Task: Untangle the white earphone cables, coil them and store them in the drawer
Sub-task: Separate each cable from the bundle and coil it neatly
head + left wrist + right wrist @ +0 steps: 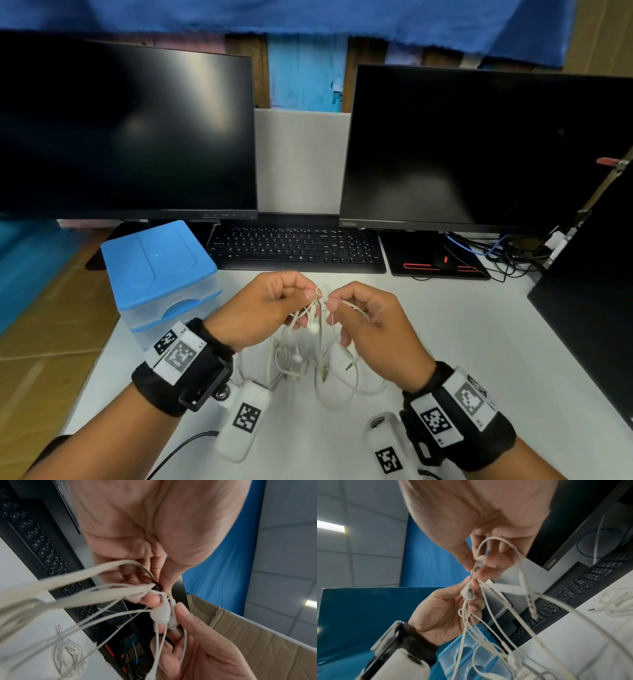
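A tangle of white earphone cables (317,308) hangs between my two hands above the white desk (445,359). My left hand (310,295) pinches the knot from the left, and my right hand (330,303) pinches it from the right. An earbud (313,329) dangles just below the fingers, and loose loops trail down onto the desk. In the left wrist view my left hand (159,586) pinches cable strands above an earbud (160,615). In the right wrist view my right hand (476,566) pinches the cable above an earbud (468,592). The blue-topped clear drawer unit (161,274) stands at the left with its drawers closed.
A black keyboard (294,246) lies behind my hands, under two dark monitors (126,130). A black mouse pad (435,257) and loose wires sit at the back right. Another white cable bundle (614,604) with a jack plug rests on the desk. Cardboard lies to the left.
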The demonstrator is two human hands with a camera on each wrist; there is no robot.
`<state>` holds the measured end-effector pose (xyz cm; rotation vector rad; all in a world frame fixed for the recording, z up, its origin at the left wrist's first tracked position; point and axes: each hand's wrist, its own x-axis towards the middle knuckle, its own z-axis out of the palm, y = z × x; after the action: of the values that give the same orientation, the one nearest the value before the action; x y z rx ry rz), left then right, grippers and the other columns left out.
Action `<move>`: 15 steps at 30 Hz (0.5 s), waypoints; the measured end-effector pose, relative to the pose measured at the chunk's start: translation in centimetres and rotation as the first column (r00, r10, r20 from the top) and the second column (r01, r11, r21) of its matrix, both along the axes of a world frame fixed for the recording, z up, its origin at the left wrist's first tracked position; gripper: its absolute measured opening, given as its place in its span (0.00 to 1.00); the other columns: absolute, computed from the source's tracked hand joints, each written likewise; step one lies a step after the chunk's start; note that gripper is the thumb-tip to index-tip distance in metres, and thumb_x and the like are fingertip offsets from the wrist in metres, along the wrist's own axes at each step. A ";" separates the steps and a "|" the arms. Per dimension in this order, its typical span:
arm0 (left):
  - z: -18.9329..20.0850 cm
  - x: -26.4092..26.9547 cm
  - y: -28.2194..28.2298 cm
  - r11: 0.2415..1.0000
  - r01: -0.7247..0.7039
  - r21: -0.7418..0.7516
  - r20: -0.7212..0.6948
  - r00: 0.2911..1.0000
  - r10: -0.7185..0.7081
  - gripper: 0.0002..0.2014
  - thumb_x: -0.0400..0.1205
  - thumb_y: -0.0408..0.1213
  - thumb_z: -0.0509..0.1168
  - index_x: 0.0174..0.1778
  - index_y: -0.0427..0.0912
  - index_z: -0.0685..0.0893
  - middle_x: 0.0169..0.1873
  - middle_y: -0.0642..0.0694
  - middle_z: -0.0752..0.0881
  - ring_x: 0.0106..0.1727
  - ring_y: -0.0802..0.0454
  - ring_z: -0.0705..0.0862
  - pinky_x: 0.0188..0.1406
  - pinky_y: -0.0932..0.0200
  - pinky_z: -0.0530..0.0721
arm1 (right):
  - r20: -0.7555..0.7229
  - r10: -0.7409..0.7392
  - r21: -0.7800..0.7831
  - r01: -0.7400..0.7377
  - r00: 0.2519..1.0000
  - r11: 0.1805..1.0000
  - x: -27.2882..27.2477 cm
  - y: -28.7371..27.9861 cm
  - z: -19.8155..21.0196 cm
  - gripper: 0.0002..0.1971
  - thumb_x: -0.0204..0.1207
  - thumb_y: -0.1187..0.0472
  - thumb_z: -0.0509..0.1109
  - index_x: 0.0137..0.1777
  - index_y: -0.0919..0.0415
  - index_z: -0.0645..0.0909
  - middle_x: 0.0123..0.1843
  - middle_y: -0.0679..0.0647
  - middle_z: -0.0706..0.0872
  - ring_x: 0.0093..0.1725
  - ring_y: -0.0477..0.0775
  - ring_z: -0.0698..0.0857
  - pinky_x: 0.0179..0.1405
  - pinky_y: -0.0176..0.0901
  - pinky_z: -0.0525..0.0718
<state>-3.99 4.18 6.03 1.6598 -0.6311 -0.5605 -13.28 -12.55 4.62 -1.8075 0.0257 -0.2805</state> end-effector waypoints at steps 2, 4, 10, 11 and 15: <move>0.1 0.0 0.2 1.000 0.006 0.000 0.014 1.000 -0.006 0.07 0.84 0.31 0.63 0.48 0.34 0.86 0.32 0.38 0.83 0.27 0.53 0.79 0.31 0.62 0.77 | -0.003 -0.018 -0.020 0.018 1.000 1.000 0.0 0.0 -0.1 0.04 0.76 0.56 0.76 0.45 0.56 0.86 0.38 0.48 0.84 0.26 0.47 0.72 0.27 0.35 0.73; 0.4 -0.1 0.2 1.000 0.024 0.003 0.044 0.999 -0.024 0.07 0.84 0.31 0.64 0.48 0.33 0.87 0.33 0.39 0.83 0.28 0.53 0.78 0.32 0.63 0.78 | 0.011 -0.103 -0.066 0.104 0.995 0.992 0.1 -0.1 -0.2 0.07 0.73 0.52 0.78 0.47 0.50 0.86 0.44 0.45 0.84 0.29 0.48 0.72 0.30 0.36 0.75; 0.8 -0.9 0.1 0.998 0.060 0.004 0.119 0.991 -0.060 0.10 0.82 0.33 0.66 0.48 0.30 0.88 0.27 0.44 0.82 0.27 0.57 0.77 0.31 0.68 0.79 | -0.014 0.011 0.046 -0.010 1.000 0.999 0.0 -0.1 0.4 0.17 0.79 0.59 0.72 0.67 0.47 0.79 0.61 0.49 0.85 0.33 0.53 0.78 0.28 0.34 0.80; 0.9 -0.9 0.2 0.997 0.074 0.009 0.127 0.989 -0.074 0.10 0.81 0.35 0.66 0.48 0.31 0.89 0.27 0.43 0.83 0.28 0.56 0.77 0.31 0.67 0.78 | -0.021 0.031 0.061 -0.030 0.999 0.998 0.0 -0.1 0.6 0.20 0.80 0.60 0.72 0.70 0.47 0.77 0.60 0.49 0.86 0.33 0.55 0.78 0.28 0.30 0.79; 1.0 -0.8 0.6 0.991 0.136 0.012 0.138 0.981 -0.136 0.13 0.82 0.42 0.67 0.48 0.36 0.89 0.38 0.25 0.86 0.34 0.40 0.80 0.39 0.48 0.80 | 0.054 0.103 -0.011 -0.102 0.993 0.995 0.0 -0.6 0.6 0.18 0.81 0.60 0.71 0.69 0.48 0.79 0.41 0.53 0.88 0.35 0.60 0.80 0.36 0.42 0.82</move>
<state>-4.77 4.73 7.05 1.6769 -0.8506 -0.5470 -13.32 -13.18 5.25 -1.8021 -0.1068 -0.2574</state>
